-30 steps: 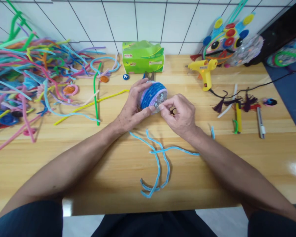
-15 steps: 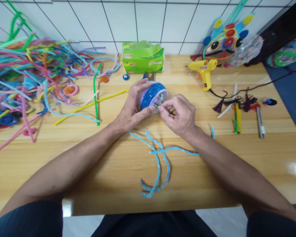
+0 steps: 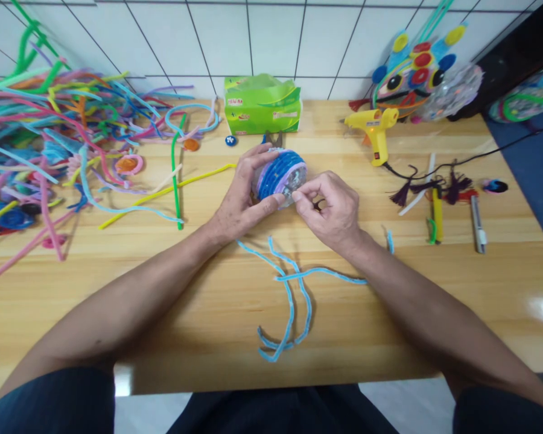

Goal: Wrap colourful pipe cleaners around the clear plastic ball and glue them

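Observation:
My left hand (image 3: 248,196) is wrapped round the left side of a rounded craft piece (image 3: 281,173), banded in blue and lilac pipe cleaner with a shiny silvery end. At that silvery end, the thumb and forefinger of my right hand (image 3: 328,208) are pinched together; whatever they grip is too small to make out. Behind the piece lie pliers (image 3: 274,140), partly hidden. Light-blue pipe cleaners (image 3: 305,295) lie curved and crossed on the table below my hands.
Heaped pipe cleaners (image 3: 72,114) cover the left side. A green tissue pack (image 3: 262,108) stands by the wall. To the right are a yellow glue gun (image 3: 374,132) with a black cord, dark tassels (image 3: 457,184), a cutter knife (image 3: 478,226) and a decorated craft figure (image 3: 419,81).
My right fingertips have shifted very slightly right along the silvery end, still pinched. My left hand and the craft piece stay in place.

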`<state>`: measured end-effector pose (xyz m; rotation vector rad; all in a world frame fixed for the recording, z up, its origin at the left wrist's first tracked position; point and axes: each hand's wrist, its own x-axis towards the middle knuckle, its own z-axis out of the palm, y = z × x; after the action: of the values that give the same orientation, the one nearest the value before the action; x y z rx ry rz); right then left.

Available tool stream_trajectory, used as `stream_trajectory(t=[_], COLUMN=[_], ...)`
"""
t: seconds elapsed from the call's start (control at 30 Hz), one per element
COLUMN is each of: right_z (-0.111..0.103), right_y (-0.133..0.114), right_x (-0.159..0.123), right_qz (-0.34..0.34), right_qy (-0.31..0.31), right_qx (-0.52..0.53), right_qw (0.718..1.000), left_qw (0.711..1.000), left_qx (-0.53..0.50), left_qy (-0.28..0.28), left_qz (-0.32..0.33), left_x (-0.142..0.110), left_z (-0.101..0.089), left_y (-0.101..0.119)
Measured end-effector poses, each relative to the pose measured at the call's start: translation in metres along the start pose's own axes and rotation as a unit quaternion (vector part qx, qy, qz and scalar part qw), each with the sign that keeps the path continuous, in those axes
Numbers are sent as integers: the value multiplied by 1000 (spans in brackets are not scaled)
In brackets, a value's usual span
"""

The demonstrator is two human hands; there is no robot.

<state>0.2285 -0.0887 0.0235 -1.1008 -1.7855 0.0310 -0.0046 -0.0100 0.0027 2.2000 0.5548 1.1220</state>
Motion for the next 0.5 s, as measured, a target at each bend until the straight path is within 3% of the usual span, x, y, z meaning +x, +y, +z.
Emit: stream_trajectory(t=[0.5], right_z=[-1], right_y=[-3], right_x=[0], right_qz=[18], right_qy=[1], right_qx=[-8], right_qw=[1000], left_qw=[1000], left_qx=[-3], left_qy=[-2], left_qz=[-4], left_x=[0], left_z=[1], left_y=[-3])
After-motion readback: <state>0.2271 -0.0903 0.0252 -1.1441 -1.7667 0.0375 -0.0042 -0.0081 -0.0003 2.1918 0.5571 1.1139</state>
